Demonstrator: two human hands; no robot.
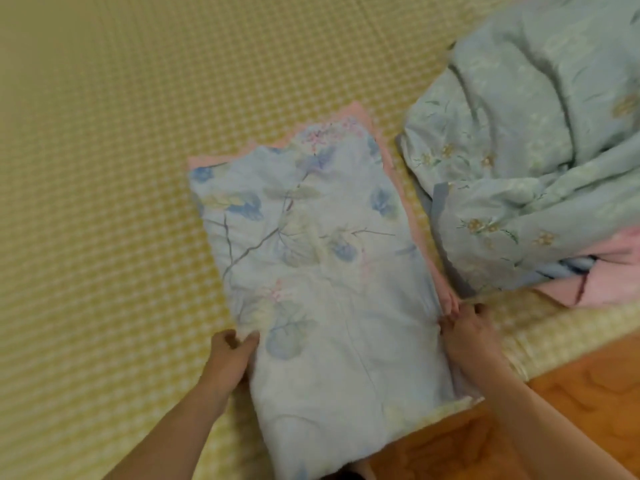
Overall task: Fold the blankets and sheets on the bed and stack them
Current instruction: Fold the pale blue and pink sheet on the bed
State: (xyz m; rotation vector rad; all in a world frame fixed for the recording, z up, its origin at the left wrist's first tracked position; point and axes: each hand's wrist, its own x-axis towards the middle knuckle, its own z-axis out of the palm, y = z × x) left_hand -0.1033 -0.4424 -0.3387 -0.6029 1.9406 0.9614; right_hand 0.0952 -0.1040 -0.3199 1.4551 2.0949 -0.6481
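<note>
A folded pale blue blanket (311,258) with a blue leaf print and pink backing lies lengthwise on the bed, its near end hanging over the bed's edge. My left hand (230,358) grips its left edge with the thumb on top. At the right edge my right hand (467,336) pinches the pink and blue layers together. To the right sits a rumpled light green floral blanket (526,161), heaped on top of a pink sheet (609,278).
The bed is covered by a yellow checked mat (121,150) that stretches wide to the left and back. Its near edge runs diagonally at the lower right, with wooden floor (571,386) beyond it.
</note>
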